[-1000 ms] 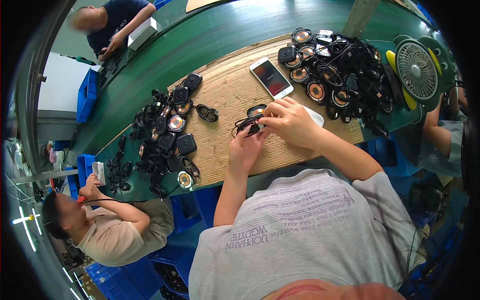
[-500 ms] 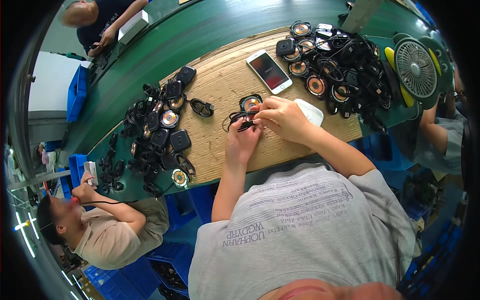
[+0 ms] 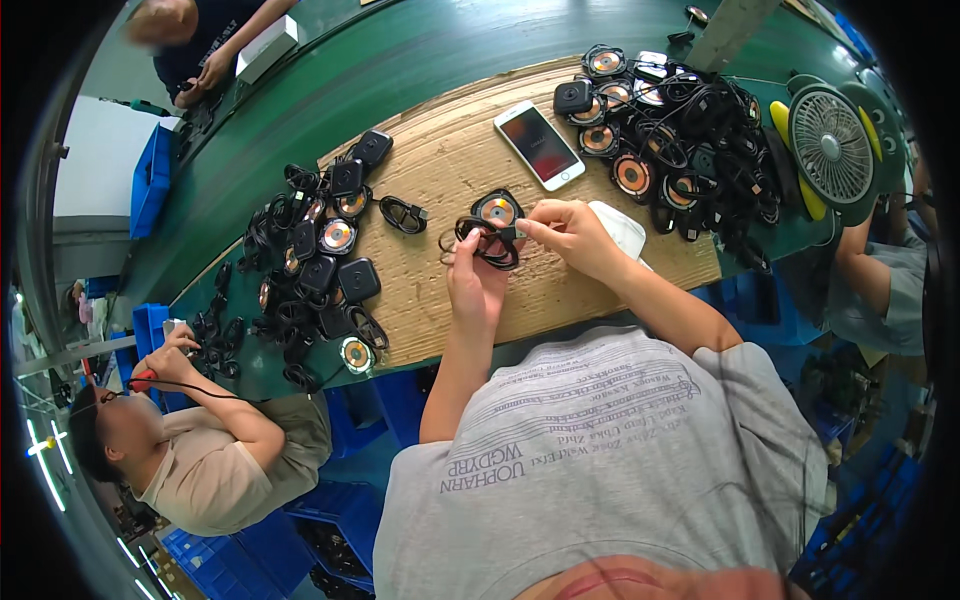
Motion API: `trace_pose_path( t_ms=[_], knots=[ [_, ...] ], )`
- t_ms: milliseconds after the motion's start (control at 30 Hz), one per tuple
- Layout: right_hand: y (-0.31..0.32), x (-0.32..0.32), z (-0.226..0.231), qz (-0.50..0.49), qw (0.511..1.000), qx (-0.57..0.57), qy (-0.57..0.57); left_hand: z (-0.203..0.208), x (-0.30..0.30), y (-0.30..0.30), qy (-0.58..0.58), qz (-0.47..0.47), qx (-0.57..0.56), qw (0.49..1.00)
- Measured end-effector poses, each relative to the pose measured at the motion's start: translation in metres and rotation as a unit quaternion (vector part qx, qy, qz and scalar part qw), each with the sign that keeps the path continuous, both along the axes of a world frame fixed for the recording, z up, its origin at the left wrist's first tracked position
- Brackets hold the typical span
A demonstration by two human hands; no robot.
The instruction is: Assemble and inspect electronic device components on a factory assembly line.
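Observation:
My left hand [image 3: 474,285] is closed around a coiled black charging cable [image 3: 493,250], held over the cardboard. My right hand [image 3: 572,232] pinches the plug end [image 3: 513,232] of that cable between thumb and fingers. Just beyond the coil is a round charger part [image 3: 497,208] with an exposed copper coil in a black housing; whether the same cable runs into it I cannot tell. A white phone [image 3: 539,145] with a dark reddish screen lies beyond. Partly behind my right wrist is a white rounded pad [image 3: 622,232].
Charger units with black cables form a left pile [image 3: 320,250] and a right pile [image 3: 670,130] on the cardboard sheet [image 3: 440,150]. One coiled cable [image 3: 403,214] lies apart. A green fan [image 3: 832,140] stands at right. Co-workers sit at left, far left and right of the green bench [image 3: 420,50].
The cable coil has turned and opened out in my left hand, showing its loops. My right hand has shifted slightly lower and now grips the plug end, uncovering the copper coil part.

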State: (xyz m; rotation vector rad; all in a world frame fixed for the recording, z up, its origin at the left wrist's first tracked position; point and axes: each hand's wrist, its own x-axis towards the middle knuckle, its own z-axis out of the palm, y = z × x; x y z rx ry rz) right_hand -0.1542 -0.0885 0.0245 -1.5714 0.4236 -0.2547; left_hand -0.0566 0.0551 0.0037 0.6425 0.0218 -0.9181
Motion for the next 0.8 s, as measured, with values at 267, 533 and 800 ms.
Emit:
trace_pose_path(
  t_ms=[267,533,800],
  knots=[
    [-0.004,-0.008,0.009,0.041,0.982,-0.182,0.043,-0.007,-0.001,-0.002,-0.182,-0.007,0.038,0.983],
    [-0.022,-0.067,0.002,-0.043,0.849,-0.526,0.039,0.002,0.003,0.005,-0.209,-0.022,0.129,0.969],
    [-0.015,-0.079,-0.008,-0.044,0.918,-0.39,-0.052,-0.004,-0.014,-0.005,-0.23,-0.059,0.114,0.965]
  ],
)
